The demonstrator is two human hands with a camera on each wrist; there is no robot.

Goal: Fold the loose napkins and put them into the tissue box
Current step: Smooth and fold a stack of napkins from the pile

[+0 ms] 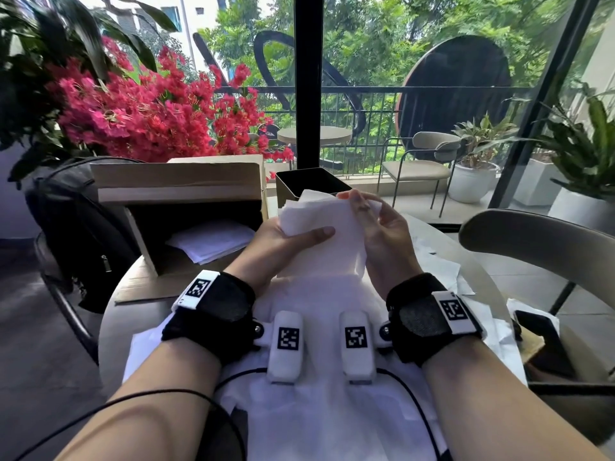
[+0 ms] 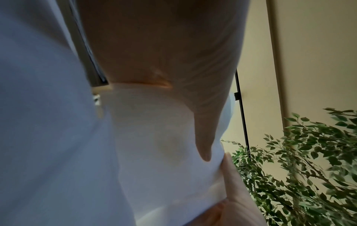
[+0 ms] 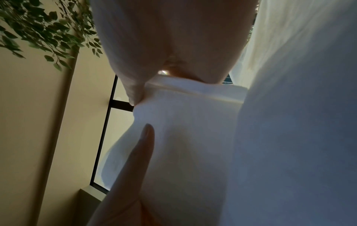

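I hold a white napkin [image 1: 319, 247] up over the table with both hands. My left hand [image 1: 286, 237] grips its left side, thumb laid across the front. My right hand [image 1: 369, 214] pinches the upper right edge. In the left wrist view the napkin [image 2: 164, 145] sits between thumb and fingers [image 2: 237, 191]. The right wrist view shows the napkin [image 3: 193, 122] with a finger [image 3: 142, 145] along it. Behind the napkin stands a dark square box [image 1: 311, 181], open at the top. Loose napkins [image 1: 319, 311] cover the table under my wrists.
An open cardboard box [image 1: 179, 181] with stacked napkins [image 1: 213, 241] lies at the left. A black backpack [image 1: 76, 227] sits on a chair further left. A dark phone [image 1: 545, 341] lies at the table's right edge, beside a beige chair [image 1: 532, 237].
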